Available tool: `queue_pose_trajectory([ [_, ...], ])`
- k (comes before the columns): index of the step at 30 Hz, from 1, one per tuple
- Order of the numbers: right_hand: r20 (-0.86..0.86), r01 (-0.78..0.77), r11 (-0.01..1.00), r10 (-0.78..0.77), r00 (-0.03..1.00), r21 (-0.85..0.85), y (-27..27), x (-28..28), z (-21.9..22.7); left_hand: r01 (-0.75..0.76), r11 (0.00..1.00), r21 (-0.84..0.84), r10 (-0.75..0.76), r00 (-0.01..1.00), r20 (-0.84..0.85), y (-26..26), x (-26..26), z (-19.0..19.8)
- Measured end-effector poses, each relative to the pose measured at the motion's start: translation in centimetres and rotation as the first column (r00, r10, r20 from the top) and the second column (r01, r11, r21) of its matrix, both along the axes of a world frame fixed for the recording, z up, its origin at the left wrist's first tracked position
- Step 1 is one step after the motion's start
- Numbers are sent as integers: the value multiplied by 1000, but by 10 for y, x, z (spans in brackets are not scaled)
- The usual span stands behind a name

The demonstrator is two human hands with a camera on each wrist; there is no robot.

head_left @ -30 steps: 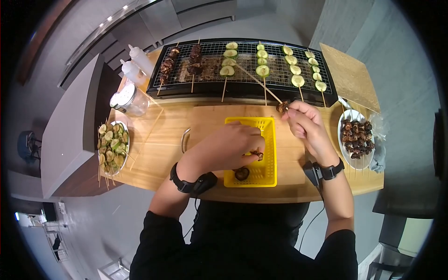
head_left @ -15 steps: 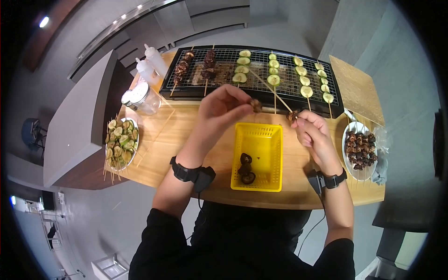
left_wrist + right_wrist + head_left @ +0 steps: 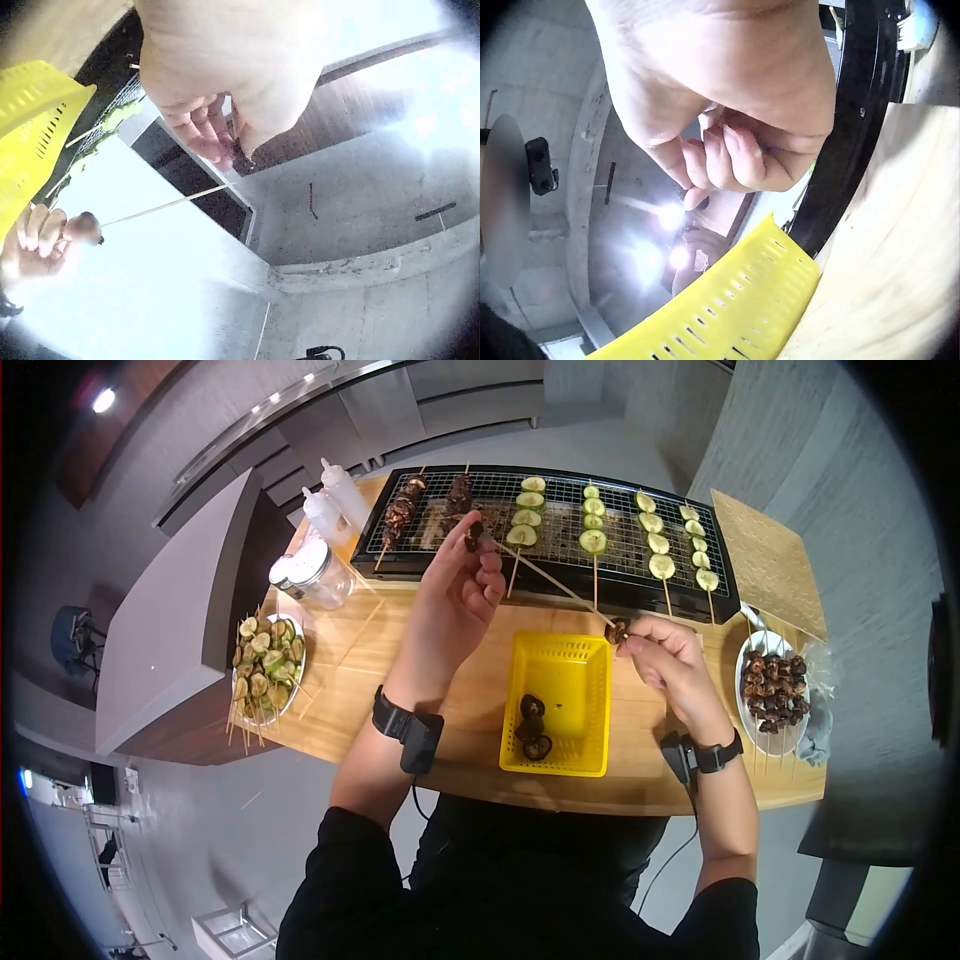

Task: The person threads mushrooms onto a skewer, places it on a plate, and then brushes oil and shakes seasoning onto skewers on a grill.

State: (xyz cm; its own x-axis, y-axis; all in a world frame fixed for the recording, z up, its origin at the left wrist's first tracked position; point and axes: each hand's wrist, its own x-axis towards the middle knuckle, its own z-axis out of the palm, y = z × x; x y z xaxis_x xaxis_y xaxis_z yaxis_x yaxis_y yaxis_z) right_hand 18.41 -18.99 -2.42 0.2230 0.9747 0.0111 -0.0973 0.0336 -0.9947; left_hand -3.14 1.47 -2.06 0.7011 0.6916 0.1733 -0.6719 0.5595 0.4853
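My left hand (image 3: 455,600) pinches a dark mushroom piece (image 3: 474,537) between thumb and fingertips, up in front of the grill. The thin wooden skewer (image 3: 548,580) slants toward it, its tip close by the piece; the left wrist view shows the skewer (image 3: 169,201) ending just below the fingertips. At the skewer's near end my right hand (image 3: 675,662) grips it, beside a mushroom (image 3: 617,631) threaded there. Several dark mushrooms (image 3: 532,727) lie in the left part of the yellow basket (image 3: 605,705), which stands between my forearms. In the right wrist view, curled fingers (image 3: 739,161) hide the grip.
Beyond the basket stands a black grill (image 3: 470,572) with mushroom and zucchini skewers. A plate of zucchini skewers (image 3: 268,665) is at left, a plate of dark skewers (image 3: 775,690) at right. Jars (image 3: 322,575) and squeeze bottles (image 3: 325,517) stand back left. A board (image 3: 770,560) adjoins the grill.
My left hand has come up out of the basket with a mushroom piece and moved forward and left to the skewer's far tip. My right hand has stayed nearly still, holding the skewer.
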Motion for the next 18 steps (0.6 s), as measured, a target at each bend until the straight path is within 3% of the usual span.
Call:
queue_pose_trajectory([
  [5, 35, -10, 1000, 11, 999, -15, 0, -2, 1, 74, 994, -76, -71, 997, 42, 1, -1, -4],
  [18, 59, 15, 1000, -14, 998, -9, 1, -3, 2, 92, 995, 47, -89, 995, -52, 0, 0, -1],
])
